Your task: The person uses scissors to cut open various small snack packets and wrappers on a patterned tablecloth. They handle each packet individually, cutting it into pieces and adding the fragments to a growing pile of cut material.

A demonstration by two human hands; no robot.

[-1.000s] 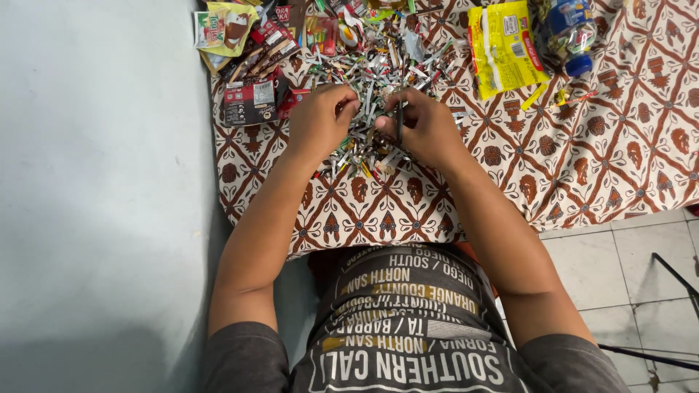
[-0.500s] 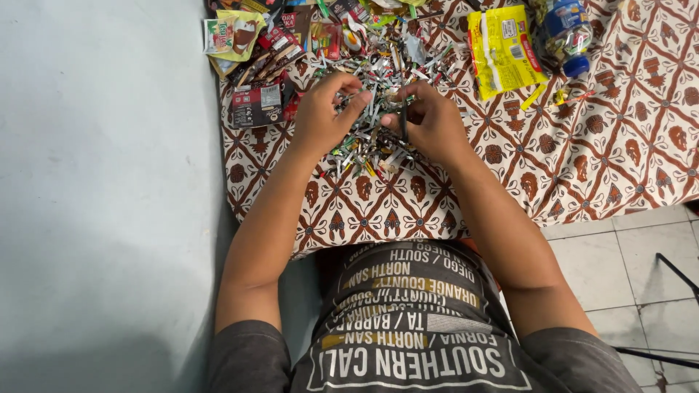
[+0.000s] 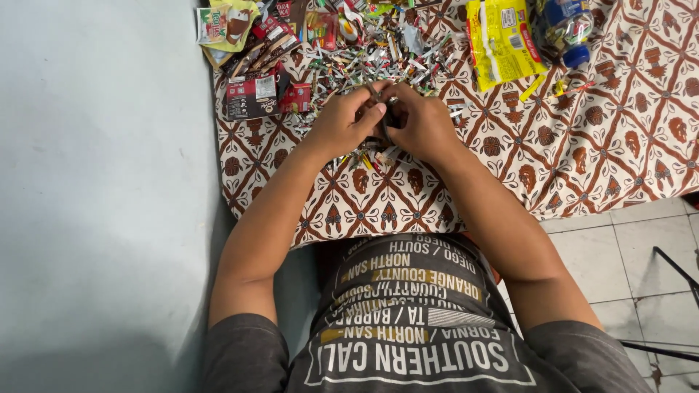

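Both our hands meet over the middle of the patterned cloth point(image 3: 582, 131), forearms angled inward from the elbows so the wrists converge. Our left hand point(image 3: 348, 120) is curled, knuckles up, thumb and fingertips pinched together on a small folded wrapper strip point(image 3: 386, 115), which sits between the two hands just above the near edge of the scrap pile. Our right hand point(image 3: 422, 124) closes on the same piece from the other side, fingers bent over it so most of the strip is hidden; only a dark sliver shows.

Beyond the knuckles lies the pile of folded strips point(image 3: 378, 58), a loose heap of thin, creased, glossy slivers in silver, green, red and white, lying at all angles. A few strips point(image 3: 371, 156) spill toward us below the hands. At the pile's left are flat sachets point(image 3: 251, 94), dark red and black with a shiny foil look, and further up a pale green and yellow packet point(image 3: 222, 22). To the right lies a crinkled yellow plastic bag point(image 3: 502, 40), and beside it a clear plastic bottle with a blue cap point(image 3: 571, 25), on its side.

The cloth is soft cotton, brown and cream in a diamond batik pattern, spread on pale floor tiles point(image 3: 626, 247). A smooth pale grey-green wall point(image 3: 102, 182) runs along our left.
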